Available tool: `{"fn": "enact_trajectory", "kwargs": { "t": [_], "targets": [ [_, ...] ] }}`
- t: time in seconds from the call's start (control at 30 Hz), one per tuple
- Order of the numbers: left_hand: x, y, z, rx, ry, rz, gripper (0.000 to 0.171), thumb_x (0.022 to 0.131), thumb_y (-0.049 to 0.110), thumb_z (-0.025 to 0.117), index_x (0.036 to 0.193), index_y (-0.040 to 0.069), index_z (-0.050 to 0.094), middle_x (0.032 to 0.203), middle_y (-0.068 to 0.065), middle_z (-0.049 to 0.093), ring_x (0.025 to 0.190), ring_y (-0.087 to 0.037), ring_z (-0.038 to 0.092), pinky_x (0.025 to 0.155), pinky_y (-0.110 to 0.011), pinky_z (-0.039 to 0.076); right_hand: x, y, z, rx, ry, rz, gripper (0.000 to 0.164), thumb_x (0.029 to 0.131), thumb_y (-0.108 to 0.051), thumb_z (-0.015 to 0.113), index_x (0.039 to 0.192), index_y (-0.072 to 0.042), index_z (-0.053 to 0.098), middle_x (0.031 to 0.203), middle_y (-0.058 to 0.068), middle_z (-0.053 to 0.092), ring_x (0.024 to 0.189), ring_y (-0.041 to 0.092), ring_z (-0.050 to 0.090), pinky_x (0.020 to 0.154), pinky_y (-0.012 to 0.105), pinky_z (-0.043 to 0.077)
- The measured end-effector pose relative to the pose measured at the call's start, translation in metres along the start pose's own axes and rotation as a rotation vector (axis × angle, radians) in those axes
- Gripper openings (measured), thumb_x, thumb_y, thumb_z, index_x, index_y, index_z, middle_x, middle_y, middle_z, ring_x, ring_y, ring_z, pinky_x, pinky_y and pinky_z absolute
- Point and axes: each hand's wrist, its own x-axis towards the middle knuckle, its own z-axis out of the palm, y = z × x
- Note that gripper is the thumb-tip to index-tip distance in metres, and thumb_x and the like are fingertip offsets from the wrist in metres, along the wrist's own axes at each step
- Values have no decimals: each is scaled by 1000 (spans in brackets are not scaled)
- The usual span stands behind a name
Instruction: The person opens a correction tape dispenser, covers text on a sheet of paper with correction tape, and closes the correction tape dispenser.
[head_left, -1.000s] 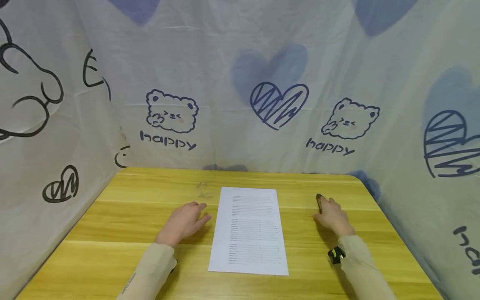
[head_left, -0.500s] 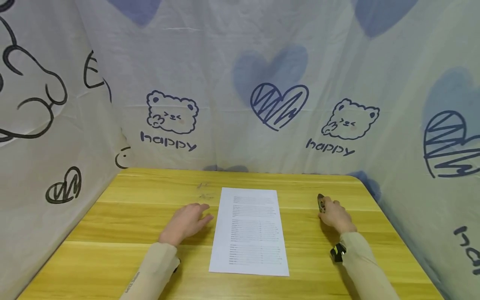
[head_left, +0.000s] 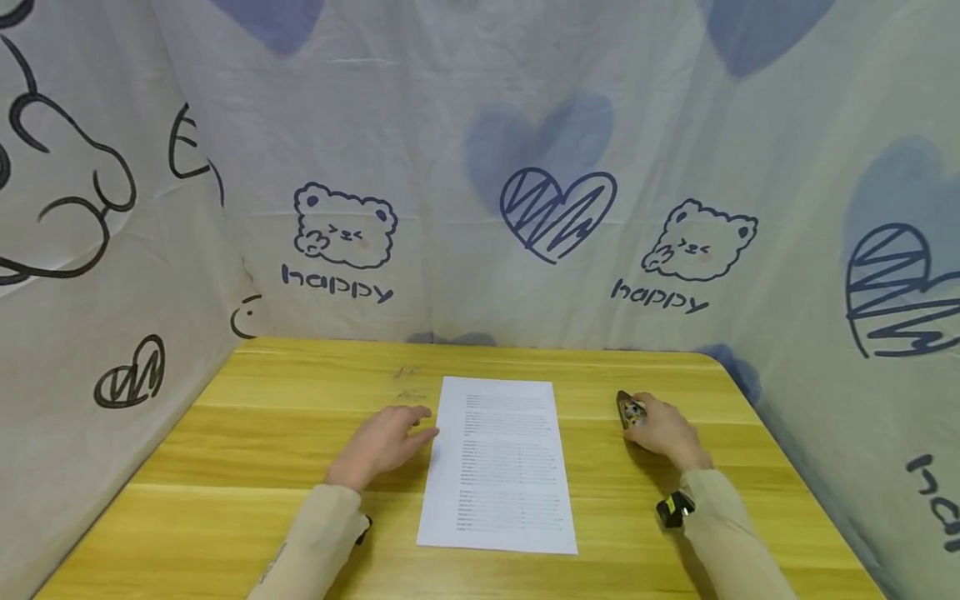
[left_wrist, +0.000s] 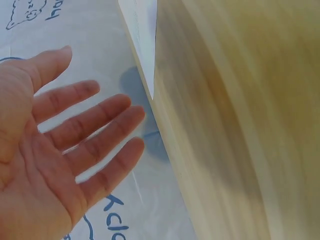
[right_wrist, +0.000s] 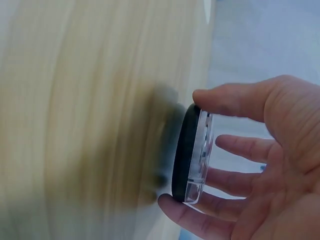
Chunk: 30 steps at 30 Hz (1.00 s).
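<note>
One sheet (head_left: 498,464) lies between the hands (head_left: 381,446) (head_left: 663,429), cloth (head_left: 450,292) behind.

Left hand (head_left: 378,444) loose, right hand (head_left: 665,427) gripping

The left forearm (head_left: 309,542) reaches in from the near left, the right forearm (head_left: 735,533) from the near right, well apart. The left fingers fan out, nearly straight, pointing far and right. The right thumb opposes its fingers in a pinch, angled far and left.
</note>
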Motion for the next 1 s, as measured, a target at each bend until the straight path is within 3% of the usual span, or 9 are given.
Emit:
{"fn": "enact_trajectory", "kwargs": {
  "t": [0.17, 0.3, 0.5, 1.0],
  "targets": [
    [2, 4, 0, -16, 84, -15, 38, 95, 37, 63, 120, 9, 68, 117, -9, 71, 105, -27, 68, 87, -46, 55, 0, -18, 5, 10, 10, -64, 81, 79, -21, 70, 149, 1, 35, 128, 28, 57, 96, 34, 58, 82, 50, 49],
    [4, 7, -1, -25, 124, -25, 36, 95, 37, 64, 117, 10, 70, 110, -10, 73, 97, -26, 69, 81, -44, 57, 0, -36, 12, 9, 38, -140, 81, 74, -18, 74, 144, 6, 41, 120, 27, 58, 90, 29, 57, 79, 45, 50],
    [5, 10, 0, -38, 136, -23, 33, 92, 37, 67, 112, 11, 72, 104, -7, 73, 89, -21, 69, 76, -40, 56, -4, -63, 19, 43, 44, -217, 79, 69, -11, 76, 140, 6, 47, 117, 24, 57, 87, 24, 54, 74, 35, 49],
    [15, 19, 8, -153, 125, 4, 26, 94, 35, 66, 104, 13, 73, 94, -1, 73, 79, -12, 65, 71, -30, 54, -6, -91, 38, 124, -5, -312, 75, 69, -5, 80, 136, -15, 48, 119, 18, 54, 98, 26, 53, 81, 40, 50]
  ]
}}
